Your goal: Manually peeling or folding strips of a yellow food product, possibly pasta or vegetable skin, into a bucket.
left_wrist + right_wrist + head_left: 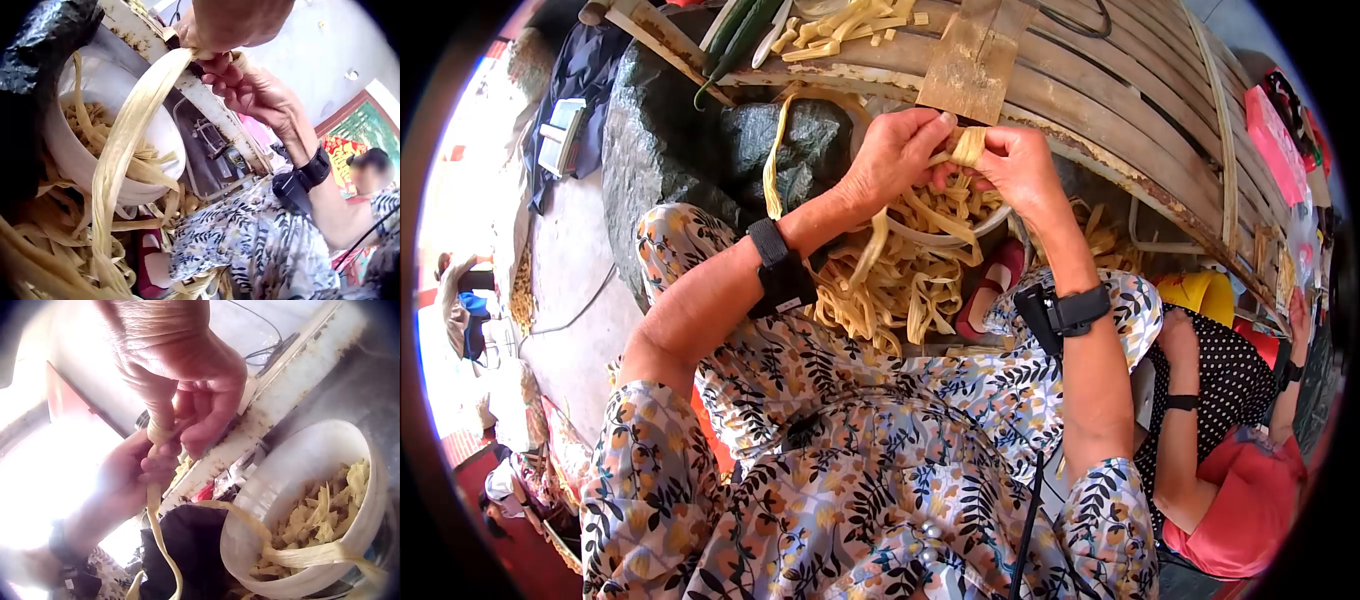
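Note:
Both hands meet at a folded band of a long, flat, pale-yellow strip, close to the table's edge. My left hand pinches the strip, and a long length of it hangs down below that hand in the left wrist view. From the other side, my right hand grips the folded part between thumb and fingers. In the right wrist view the strip loops round at the right hand's fingertips, and a tail dangles under the left hand. Overlapping fingers partly hide the fold.
Below the hands stands a white bucket containing short yellow pieces. Loose strips pile beside it. The slatted table bears a wooden board, yellow pieces and a green vegetable. Another person sits at the right.

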### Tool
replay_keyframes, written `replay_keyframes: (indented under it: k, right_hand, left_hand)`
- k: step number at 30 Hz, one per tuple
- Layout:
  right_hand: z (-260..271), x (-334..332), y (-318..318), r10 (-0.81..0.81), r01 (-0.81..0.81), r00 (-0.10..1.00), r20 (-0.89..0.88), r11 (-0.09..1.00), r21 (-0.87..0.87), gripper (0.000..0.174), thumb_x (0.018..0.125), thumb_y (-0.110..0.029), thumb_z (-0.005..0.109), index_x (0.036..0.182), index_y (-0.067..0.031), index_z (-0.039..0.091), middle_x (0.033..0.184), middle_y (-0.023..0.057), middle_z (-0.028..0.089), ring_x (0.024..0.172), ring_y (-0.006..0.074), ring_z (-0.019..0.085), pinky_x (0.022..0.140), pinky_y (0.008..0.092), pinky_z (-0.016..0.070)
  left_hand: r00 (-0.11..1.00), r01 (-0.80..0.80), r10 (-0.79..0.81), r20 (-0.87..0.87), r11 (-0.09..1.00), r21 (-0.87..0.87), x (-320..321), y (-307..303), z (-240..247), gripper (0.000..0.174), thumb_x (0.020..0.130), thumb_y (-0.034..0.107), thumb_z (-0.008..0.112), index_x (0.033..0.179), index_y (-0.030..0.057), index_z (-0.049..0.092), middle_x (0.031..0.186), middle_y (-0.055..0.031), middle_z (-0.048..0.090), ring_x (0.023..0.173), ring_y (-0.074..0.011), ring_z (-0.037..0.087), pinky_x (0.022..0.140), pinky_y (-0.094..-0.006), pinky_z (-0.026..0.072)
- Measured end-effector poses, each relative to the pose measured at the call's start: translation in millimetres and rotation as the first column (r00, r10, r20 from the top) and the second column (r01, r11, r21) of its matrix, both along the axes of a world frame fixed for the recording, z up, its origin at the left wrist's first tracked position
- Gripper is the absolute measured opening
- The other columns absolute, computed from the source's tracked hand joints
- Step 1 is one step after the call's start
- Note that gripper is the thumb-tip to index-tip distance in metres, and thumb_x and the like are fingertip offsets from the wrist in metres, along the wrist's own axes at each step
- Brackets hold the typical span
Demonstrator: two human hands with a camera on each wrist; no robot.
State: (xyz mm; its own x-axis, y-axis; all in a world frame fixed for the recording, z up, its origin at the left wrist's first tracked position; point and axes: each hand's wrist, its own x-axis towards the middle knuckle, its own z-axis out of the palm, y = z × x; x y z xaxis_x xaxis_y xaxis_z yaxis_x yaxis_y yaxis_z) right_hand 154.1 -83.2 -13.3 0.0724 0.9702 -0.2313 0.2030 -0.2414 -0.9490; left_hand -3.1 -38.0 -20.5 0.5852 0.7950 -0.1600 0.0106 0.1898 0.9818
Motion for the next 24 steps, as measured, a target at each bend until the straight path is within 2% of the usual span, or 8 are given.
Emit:
replay_keyframes:
  k: [4,7,8,11,15,19,20,24]
  right_hand:
    - [-5,-8,-2,0.003,-0.061,0.885,0.465,0.992,0.11,0.01,0.074,-0.01,0.06,0.081,-0.0046,0.065,0.071,0.0116,0.062,0.058,0.0244,0.058,0.057,0.0317,0.0453]
    - [-22,-13,-6,-0.133,-0.115,0.877,0.462,0.875,0.471,0.01,0.075,-0.011,0.059,0.077,-0.0035,0.065,0.084,0.01,0.063,0.072,0.0268,0.059,0.061,0.0305,0.0456]
    - [-19,-13,-7,-0.141,-0.121,0.869,0.474,0.869,0.48,0.008,0.073,-0.007,0.06,0.077,-0.0005,0.064,0.096,0.0093,0.062,0.083,0.0217,0.059,0.067,0.0278,0.0461]
    - [-16,-8,-1,-0.124,0.057,0.989,0.076,0.809,0.585,0.007,0.072,-0.001,0.061,0.077,0.0027,0.064,0.1,0.0083,0.061,0.087,0.0171,0.057,0.073,0.0262,0.0463]
    - [1,17,5,-0.235,0.401,0.855,-0.462,0.865,0.302,0.009,0.073,0.002,0.062,0.08,0.0036,0.066,0.104,0.0103,0.059,0.09,0.0127,0.055,0.077,0.0235,0.0472]
    - [5,31,4,-0.318,0.486,0.768,-0.556,0.855,0.181,0.01,0.077,-0.001,0.062,0.082,0.0068,0.065,0.104,0.0101,0.058,0.086,0.0141,0.057,0.076,0.0255,0.0487]
    - [4,32,3,-0.272,0.427,0.814,-0.514,0.879,0.212,0.014,0.078,-0.005,0.062,0.088,0.0049,0.064,0.104,0.0088,0.058,0.084,0.0138,0.058,0.075,0.0251,0.0501]
    - [17,26,-4,-0.069,0.106,0.909,-0.411,0.992,0.068,0.034,0.078,-0.018,0.066,0.107,-0.0028,0.058,0.09,0.0029,0.06,0.078,0.0085,0.058,0.07,0.0214,0.0525]
  left_hand:
    - [0.968,0.011,0.079,-0.238,0.935,0.356,5,-8,-3,0.03,0.087,0.026,0.054,0.095,-0.0023,0.049,0.06,-0.0049,0.055,0.05,-0.0081,0.052,0.045,-0.0228,0.0416]
    - [0.943,0.102,0.095,-0.318,0.828,0.551,5,-5,-13,0.026,0.087,0.023,0.053,0.096,-0.001,0.047,0.061,-0.0056,0.055,0.05,-0.0081,0.051,0.043,-0.0233,0.0407]
    - [0.962,0.032,0.087,-0.26,0.905,0.423,5,-5,-11,0.024,0.087,0.023,0.052,0.096,0.0006,0.048,0.061,-0.004,0.054,0.05,-0.0072,0.05,0.043,-0.022,0.0391]
    - [0.989,-0.122,0.119,-0.085,0.992,-0.031,7,-3,-4,0.019,0.088,0.023,0.049,0.096,0.0053,0.052,0.062,0.001,0.048,0.049,-0.0042,0.045,0.043,-0.0182,0.0343]
    - [0.977,0.066,0.049,0.205,0.852,-0.519,-2,-2,7,0.026,0.088,0.034,0.053,0.091,0.0078,0.056,0.06,0.0068,0.04,0.048,-0.0015,0.029,0.043,-0.0164,0.0241]
    - [0.965,0.25,-0.217,0.15,0.933,-0.259,-8,3,5,0.028,0.091,0.031,0.048,0.092,0.0046,0.055,0.058,0.0076,0.035,0.048,-0.0006,0.026,0.043,-0.0163,0.0216]
    - [0.982,0.18,-0.154,0.112,0.94,-0.29,-5,-1,6,0.026,0.092,0.029,0.046,0.09,0.004,0.053,0.056,0.0086,0.032,0.046,-0.0003,0.023,0.041,-0.0162,0.0193]
    - [0.903,0.386,-0.226,0.366,0.8,-0.459,-20,11,2,0.021,0.092,0.024,0.044,0.08,0.0075,0.048,0.054,0.0105,0.025,0.042,-0.0001,0.02,0.038,-0.0159,0.0172]
